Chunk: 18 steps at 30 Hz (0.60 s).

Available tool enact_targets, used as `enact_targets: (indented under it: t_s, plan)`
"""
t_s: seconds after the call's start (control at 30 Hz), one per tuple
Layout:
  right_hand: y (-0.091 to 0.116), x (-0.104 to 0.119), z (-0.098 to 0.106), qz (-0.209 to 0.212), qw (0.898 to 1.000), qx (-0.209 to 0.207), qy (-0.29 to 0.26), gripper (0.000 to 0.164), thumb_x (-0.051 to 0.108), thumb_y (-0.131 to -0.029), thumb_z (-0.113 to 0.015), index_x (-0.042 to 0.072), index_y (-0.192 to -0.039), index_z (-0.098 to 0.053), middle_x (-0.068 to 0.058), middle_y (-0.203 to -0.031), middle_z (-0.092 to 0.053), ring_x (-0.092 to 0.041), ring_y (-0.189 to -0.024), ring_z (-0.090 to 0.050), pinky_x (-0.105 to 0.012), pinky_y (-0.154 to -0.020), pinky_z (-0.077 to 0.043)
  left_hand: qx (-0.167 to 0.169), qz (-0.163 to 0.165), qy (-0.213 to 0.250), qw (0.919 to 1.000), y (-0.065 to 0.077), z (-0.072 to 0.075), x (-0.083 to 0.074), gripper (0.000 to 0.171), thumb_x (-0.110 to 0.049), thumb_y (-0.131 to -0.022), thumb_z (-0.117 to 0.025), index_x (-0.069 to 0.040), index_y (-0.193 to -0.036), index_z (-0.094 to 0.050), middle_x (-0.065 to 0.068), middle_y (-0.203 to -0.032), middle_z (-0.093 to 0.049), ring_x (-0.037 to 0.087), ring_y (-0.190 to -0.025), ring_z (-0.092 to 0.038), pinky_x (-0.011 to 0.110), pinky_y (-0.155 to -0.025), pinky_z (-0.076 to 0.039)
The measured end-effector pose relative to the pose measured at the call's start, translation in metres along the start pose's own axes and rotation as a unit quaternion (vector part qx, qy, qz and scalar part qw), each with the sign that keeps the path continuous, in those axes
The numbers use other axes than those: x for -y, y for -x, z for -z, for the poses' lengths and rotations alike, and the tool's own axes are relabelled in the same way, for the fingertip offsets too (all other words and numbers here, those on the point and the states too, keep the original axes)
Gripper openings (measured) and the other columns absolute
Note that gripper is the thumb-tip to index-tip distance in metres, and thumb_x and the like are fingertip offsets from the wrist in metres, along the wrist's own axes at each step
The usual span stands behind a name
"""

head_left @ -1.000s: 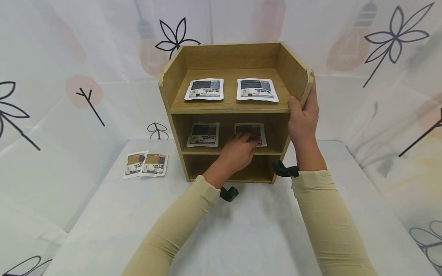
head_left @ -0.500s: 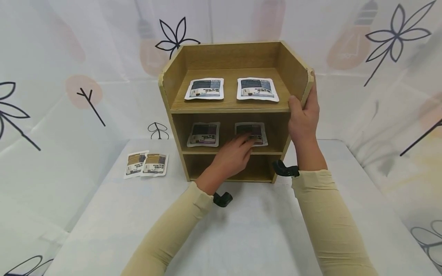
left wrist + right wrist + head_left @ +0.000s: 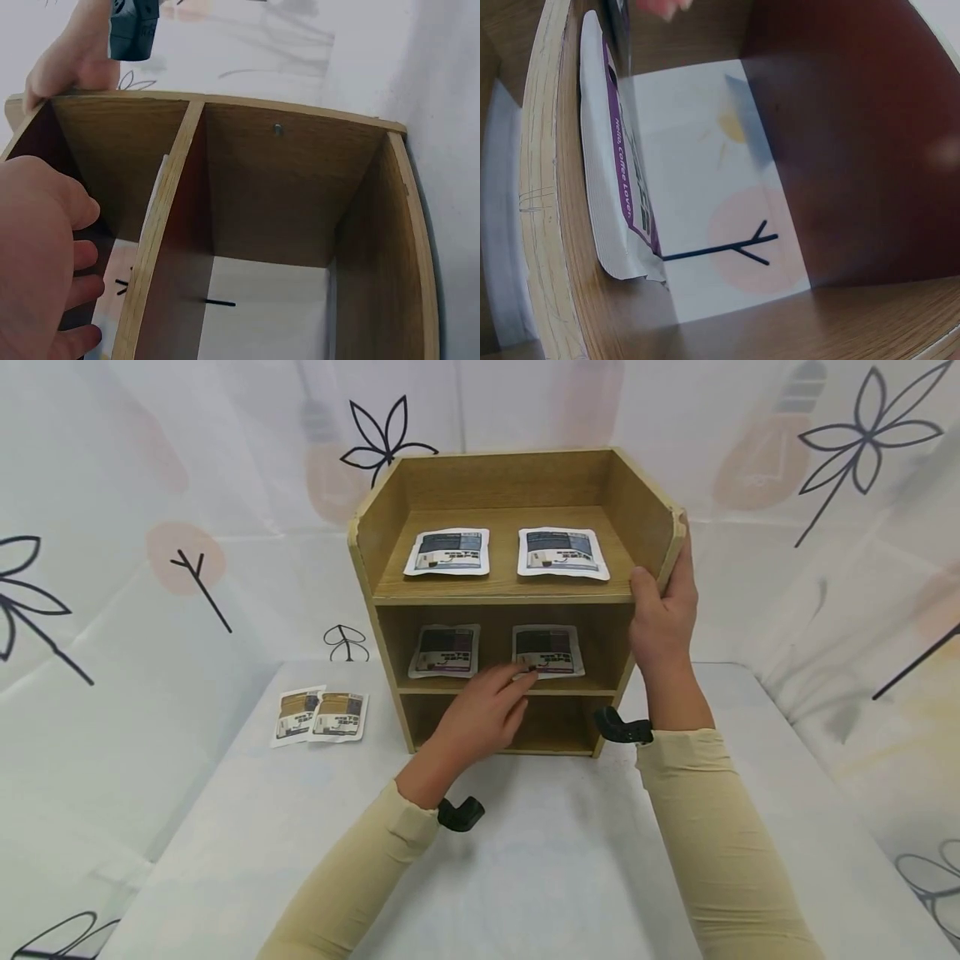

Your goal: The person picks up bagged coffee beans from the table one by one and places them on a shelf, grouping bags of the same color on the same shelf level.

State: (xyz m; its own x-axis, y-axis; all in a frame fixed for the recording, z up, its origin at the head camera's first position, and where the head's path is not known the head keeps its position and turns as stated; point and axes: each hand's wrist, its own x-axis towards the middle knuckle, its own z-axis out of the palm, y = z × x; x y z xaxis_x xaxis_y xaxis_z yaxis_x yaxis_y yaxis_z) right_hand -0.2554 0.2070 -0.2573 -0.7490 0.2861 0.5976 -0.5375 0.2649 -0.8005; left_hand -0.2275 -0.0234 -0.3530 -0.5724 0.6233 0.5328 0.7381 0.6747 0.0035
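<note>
A small wooden shelf unit (image 3: 502,600) stands on the table. My right hand (image 3: 663,622) grips its right side panel, the thumb at the front and the other fingers mostly hidden behind. Just in front of the middle shelf, my left hand (image 3: 480,714) hovers with relaxed fingers and holds nothing; the left wrist view also shows the hand (image 3: 37,255) by the shelf edge. Behind its fingertips lies the right purple-banded coffee packet (image 3: 549,650), with a matching packet (image 3: 445,651) to its left. Two blue-printed packets, one left (image 3: 447,552) and one right (image 3: 562,553), lie on the top shelf.
Two brown-printed packets overlap on the table left of the unit, one partly under (image 3: 291,717) the other packet (image 3: 337,717). The bottom compartment (image 3: 551,727) is partly hidden by my left hand. A patterned white cloth (image 3: 187,460) hangs behind the table (image 3: 555,860).
My left hand has drawn back from the right packet on the middle shelf, moving left and toward me. That packet stays on the shelf. My right hand keeps its grip on the side panel.
</note>
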Motion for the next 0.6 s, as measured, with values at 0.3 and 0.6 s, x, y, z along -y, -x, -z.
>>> enact_targets:
  t_s: [0.3,0.6]
  plan:
    - [0.008,0.018,-0.002,-0.003,1.000,-0.002,-0.001,0.065,0.013,-0.095,-0.039,0.027,-0.156,-0.019,0.006,-0.152,-0.037,-0.009,-0.135,-0.038,-0.025,-0.114,-0.029,-0.023,0.006,0.014,0.9996,0.024,0.011,0.010,0.041,-0.020,-0.096,-0.057,-0.010,-0.135,-0.056,0.008,-0.134,-0.057,0.024,-0.126,-0.054,0.038,-0.111,-0.041]
    - [0.006,0.013,-0.001,-0.006,1.000,-0.001,-0.008,0.065,0.013,-0.096,-0.040,0.029,-0.155,-0.019,0.006,-0.152,-0.038,-0.009,-0.135,-0.038,-0.024,-0.114,-0.029,-0.026,0.023,0.030,0.9990,0.044,0.020,0.021,0.042,-0.020,-0.094,-0.060,-0.010,-0.135,-0.057,0.008,-0.135,-0.058,0.025,-0.127,-0.054,0.041,-0.109,-0.043]
